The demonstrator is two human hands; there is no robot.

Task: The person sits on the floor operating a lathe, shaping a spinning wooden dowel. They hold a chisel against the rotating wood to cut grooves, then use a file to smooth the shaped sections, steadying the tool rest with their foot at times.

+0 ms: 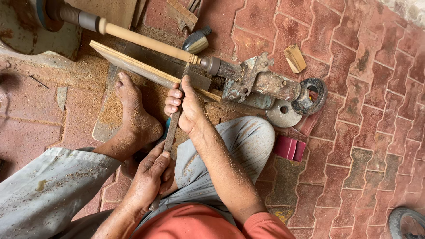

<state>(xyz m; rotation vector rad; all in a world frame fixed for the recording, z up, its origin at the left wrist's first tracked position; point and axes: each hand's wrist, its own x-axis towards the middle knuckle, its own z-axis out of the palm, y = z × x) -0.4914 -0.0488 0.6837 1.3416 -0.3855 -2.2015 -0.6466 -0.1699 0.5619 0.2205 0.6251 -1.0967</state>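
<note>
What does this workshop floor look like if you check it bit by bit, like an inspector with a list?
Surface: reddish brick floor, with sawdust around the work.
Job's things: pale wooden spindle mounted in a rusty metal lathe; long metal chisel lying over a wooden rest board, tip at the spindle.
Clutter: small wood offcut, red sanding block, round metal disc, dark-tipped tool handle.
Grippers: right hand grips the chisel near the tip; left hand holds its lower end.
Cables: nothing seen.
Surroundings: bare foot by the board; part of a wheel at the corner.
</note>
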